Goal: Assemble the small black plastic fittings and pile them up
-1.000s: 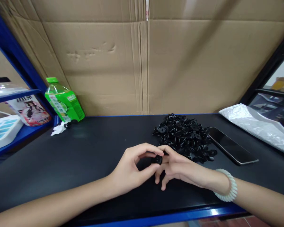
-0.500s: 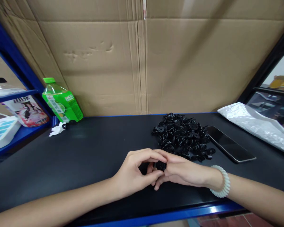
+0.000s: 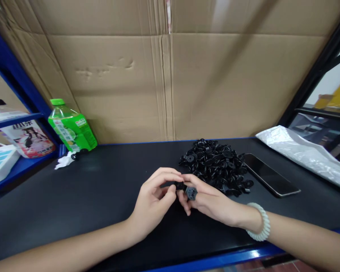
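Observation:
Over the front middle of the black tabletop, my left hand [image 3: 155, 200] and my right hand [image 3: 206, 198] meet at the fingertips. Between them is a small black plastic part with a round, holed disc [image 3: 191, 193] that faces up. My left thumb and fingers pinch its darker left end [image 3: 180, 186]. My right fingers curl round the disc end, and the palm hides some of it. Just behind my right hand lies a heap of similar black plastic parts [image 3: 215, 162].
A phone [image 3: 272, 173] lies right of the heap, with a silvery plastic bag [image 3: 303, 151] beyond it. At the back left stand a green bottle [image 3: 73, 128] and a crumpled white tissue [image 3: 64, 161]. A cardboard wall [image 3: 116, 87] closes off the back.
My hands have turned the black part, so its round disc now shows. My left thumb has lifted, and both hands appear slightly farther left. The camera view has shifted a little.

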A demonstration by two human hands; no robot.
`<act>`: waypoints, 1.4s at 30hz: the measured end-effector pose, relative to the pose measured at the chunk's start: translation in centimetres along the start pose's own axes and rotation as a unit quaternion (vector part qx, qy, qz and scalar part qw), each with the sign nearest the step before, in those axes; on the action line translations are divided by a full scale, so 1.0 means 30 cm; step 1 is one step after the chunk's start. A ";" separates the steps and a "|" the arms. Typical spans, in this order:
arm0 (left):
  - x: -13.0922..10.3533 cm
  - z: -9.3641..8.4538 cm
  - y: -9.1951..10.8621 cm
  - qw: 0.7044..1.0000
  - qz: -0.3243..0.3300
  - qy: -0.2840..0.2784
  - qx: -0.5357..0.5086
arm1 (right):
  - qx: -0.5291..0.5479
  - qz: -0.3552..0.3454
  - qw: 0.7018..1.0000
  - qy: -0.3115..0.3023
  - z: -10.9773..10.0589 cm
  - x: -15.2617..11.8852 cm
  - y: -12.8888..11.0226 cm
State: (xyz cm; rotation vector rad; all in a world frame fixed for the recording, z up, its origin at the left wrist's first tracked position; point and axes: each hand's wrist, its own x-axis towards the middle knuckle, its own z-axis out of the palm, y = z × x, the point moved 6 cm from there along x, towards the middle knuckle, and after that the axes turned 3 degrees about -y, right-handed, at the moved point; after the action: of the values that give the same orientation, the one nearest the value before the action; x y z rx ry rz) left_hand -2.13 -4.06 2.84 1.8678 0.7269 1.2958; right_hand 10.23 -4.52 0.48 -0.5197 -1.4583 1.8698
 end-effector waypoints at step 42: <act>0.048 -0.451 -0.064 0.770 0.007 0.048 0.637 | -0.547 -0.341 0.445 0.622 -0.474 -0.457 -0.407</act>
State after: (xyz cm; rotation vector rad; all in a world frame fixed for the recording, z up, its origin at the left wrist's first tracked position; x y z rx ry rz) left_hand -14.49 1.54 4.97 2.7858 1.9915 0.8848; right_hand 32.60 -3.48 6.62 -1.2243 -1.1300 -0.5254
